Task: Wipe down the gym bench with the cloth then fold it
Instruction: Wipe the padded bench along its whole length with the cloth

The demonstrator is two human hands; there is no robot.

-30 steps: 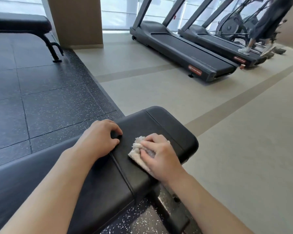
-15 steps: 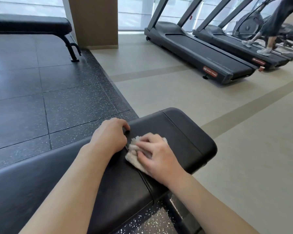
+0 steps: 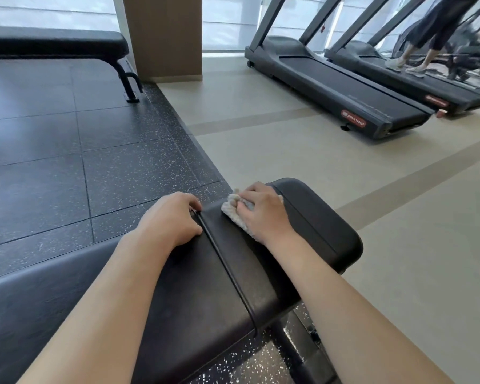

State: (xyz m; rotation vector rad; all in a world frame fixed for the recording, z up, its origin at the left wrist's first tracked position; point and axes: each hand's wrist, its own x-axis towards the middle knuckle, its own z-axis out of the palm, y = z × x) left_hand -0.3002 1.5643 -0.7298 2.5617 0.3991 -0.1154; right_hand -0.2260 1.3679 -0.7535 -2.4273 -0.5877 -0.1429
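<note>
A black padded gym bench (image 3: 322, 231) runs from the lower left to the middle of the view, with a seam across its pad. My right hand (image 3: 263, 212) presses a crumpled light grey cloth (image 3: 230, 210) onto the pad near its far edge, fingers curled over the cloth. Most of the cloth is hidden under that hand. My left hand (image 3: 172, 220) rests on the pad just left of the seam, its fingers curled over the bench's far edge and holding the bench steady.
A second black bench (image 3: 56, 47) stands at the back left on the dark rubber floor tiles. Two treadmills (image 3: 336, 87) line the back right on the beige floor. A person walks on the farther one (image 3: 416, 37). A brown pillar (image 3: 164, 34) stands behind.
My right hand has slid the cloth away from me, past the seam toward the bench's far edge. The left hand keeps its grip. The camera has shifted left.
</note>
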